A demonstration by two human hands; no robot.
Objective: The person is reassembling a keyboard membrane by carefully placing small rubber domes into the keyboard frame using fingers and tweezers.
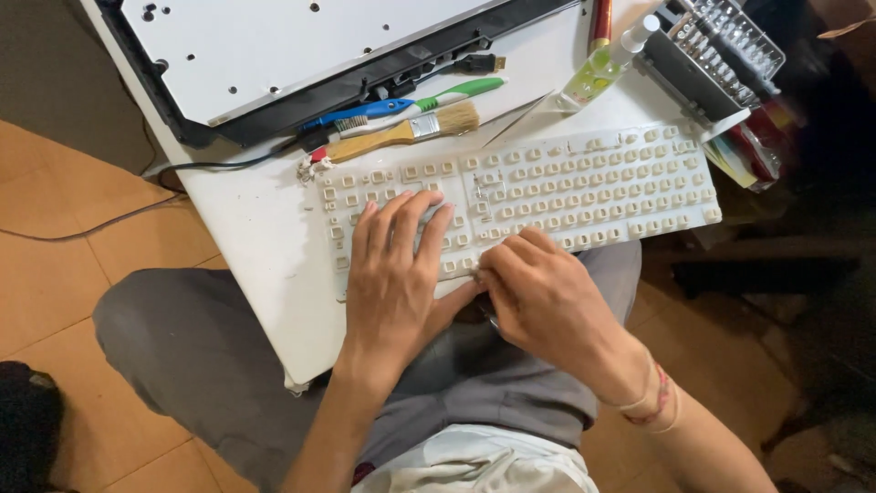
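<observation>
Nearest the camera, the seated person's grey-trousered knees sit under the edge of the white surface (265, 237), which lets the wide white plastic keyboard plate with its rows of small square key stems (584, 187) overhang the lap within easy reach. The left hand (394, 274) lies flat on the near left part of that keyboard plate, its fingers (412, 215) spread and pressed down over the stems, holding nothing; it looks placed there to pin the plate steady. The right hand (547, 301) is at the plate's near edge, just right of the left hand. Its fingers are curled together and narrow, tips touching the front row of stems, as if pinching or working at something small there. Whether they hold anything I cannot tell, since the knuckles hide the tips. A pale band and a red thread bracelet circle that wrist.

Beyond the keyboard plate, touching its far left corner, lies a wooden-handled flat paintbrush with pale bristles (401, 132). Just behind it are a blue-handled toothbrush (360, 114) and a green-and-white toothbrush (456, 91). Farther back sits a large black-framed white panel with screw holes (301, 46). Behind the plate's far right part stand a clear spray bottle of yellow-green liquid (602, 64) and a grey case of screwdriver bits (721, 46).
</observation>
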